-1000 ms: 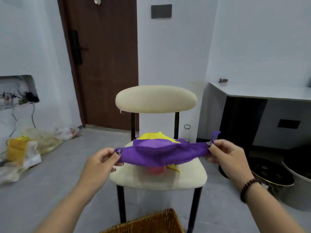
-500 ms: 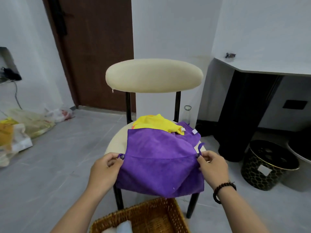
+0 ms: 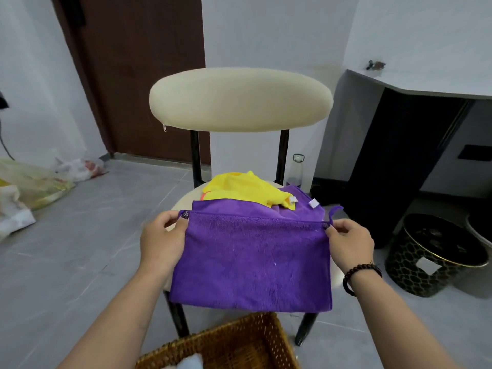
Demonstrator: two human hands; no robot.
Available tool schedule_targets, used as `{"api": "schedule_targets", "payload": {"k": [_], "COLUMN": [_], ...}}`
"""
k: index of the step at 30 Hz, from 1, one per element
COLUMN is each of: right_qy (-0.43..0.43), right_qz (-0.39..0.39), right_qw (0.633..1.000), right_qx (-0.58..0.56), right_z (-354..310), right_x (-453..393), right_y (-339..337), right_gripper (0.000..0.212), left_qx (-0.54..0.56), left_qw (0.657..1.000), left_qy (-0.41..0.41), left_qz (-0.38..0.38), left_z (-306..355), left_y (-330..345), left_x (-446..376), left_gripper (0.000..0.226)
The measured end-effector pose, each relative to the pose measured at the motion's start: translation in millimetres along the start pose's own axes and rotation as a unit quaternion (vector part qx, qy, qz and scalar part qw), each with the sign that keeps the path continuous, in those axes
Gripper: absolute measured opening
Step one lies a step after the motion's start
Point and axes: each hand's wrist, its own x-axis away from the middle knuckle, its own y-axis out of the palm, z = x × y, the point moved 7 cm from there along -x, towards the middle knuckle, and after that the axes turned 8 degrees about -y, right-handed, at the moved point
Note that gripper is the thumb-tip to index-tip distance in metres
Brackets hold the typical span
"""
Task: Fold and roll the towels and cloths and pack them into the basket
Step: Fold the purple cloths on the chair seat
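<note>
Purple terry microfibre towel [image 3: 253, 265] at frame centre, folded flat (loop tag at right corner); left hand [image 3: 162, 241] and right hand [image 3: 348, 242] pinch top corners.

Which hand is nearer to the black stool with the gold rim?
The right hand. It pinches the purple cloth's right corner, just left of the stool. The left hand pinches the opposite corner, across the cloth from it.
</note>
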Motion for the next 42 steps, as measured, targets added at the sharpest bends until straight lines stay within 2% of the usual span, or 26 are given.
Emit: {"api": "schedule_targets", "payload": {"k": [3, 7, 14, 22, 25, 28, 31, 33, 38, 40, 42], "right_qy": [0.024, 0.051, 0.103, 0.148, 0.144, 0.155, 0.172, 0.156, 0.191, 0.226, 0.246], "right_qz": [0.008, -0.008, -0.127, -0.164, -0.186, -0.164, -0.091, -0.075, -0.112, -0.167, -0.223], "right_qw": [1.000, 0.998, 0.987, 0.974, 0.971, 0.971, 0.967, 0.965, 0.938, 0.902, 0.865], "right_qx": [-0.018, -0.025, -0.002, -0.048, -0.047, -0.082, -0.166, -0.195, -0.266, -0.328, -0.376], "right_z": [5.1, 13.2, 29.9, 28.2, 24.9, 21.6, 17.0, 12.7, 14.5, 9.0, -0.8], "right_x": [-9.7, -21.9, -36.2, -41.1, -42.5, -38.0, -30.1, -30.7, -14.0, 1.6, 14.9], "right_y": [3.0, 18.9, 60.2, 79.4, 82.9, 81.0, 70.3, 65.3, 72.1, 78.9, 81.0], "right_gripper": [0.010, 0.011, 0.032, 0.019, 0.026, 0.018, 0.008, 0.011, 0.013, 0.022, 0.022], "left_qx": [0.005, 0.029, 0.065, 0.062, 0.069, 0.073, 0.083, 0.093, 0.103, 0.097, 0.092], "left_qw": [1.000, 0.999, 0.991, 0.990, 0.991, 0.992, 0.993, 0.992, 0.992, 0.992, 0.993], "left_qy": [0.013, -0.013, -0.064, -0.035, -0.027, -0.022, -0.019, -0.016, -0.016, -0.015, -0.014], "left_qz": [-0.011, -0.033, -0.095, -0.118, -0.111, -0.099, -0.087, -0.080, -0.071, -0.076, -0.076], "left_z": [5.5, 1.8, -2.6, 7.6, 13.4, 16.9, 20.0, 22.1, 20.7, 19.4, 17.9], "left_y": [12.5, 27.4, 45.5, 40.9, 32.7, 23.1, 12.3, 4.3, -11.0, -14.9, -20.0], "left_x": [-7.0, -20.3, -31.7, -34.3, -32.0, -29.3, -25.5, -21.8, -12.0, -7.5, -3.4], "left_gripper": [0.013, 0.014, 0.014, 0.013, 0.012, 0.012, 0.013, 0.012, 0.012, 0.011, 0.011]}}
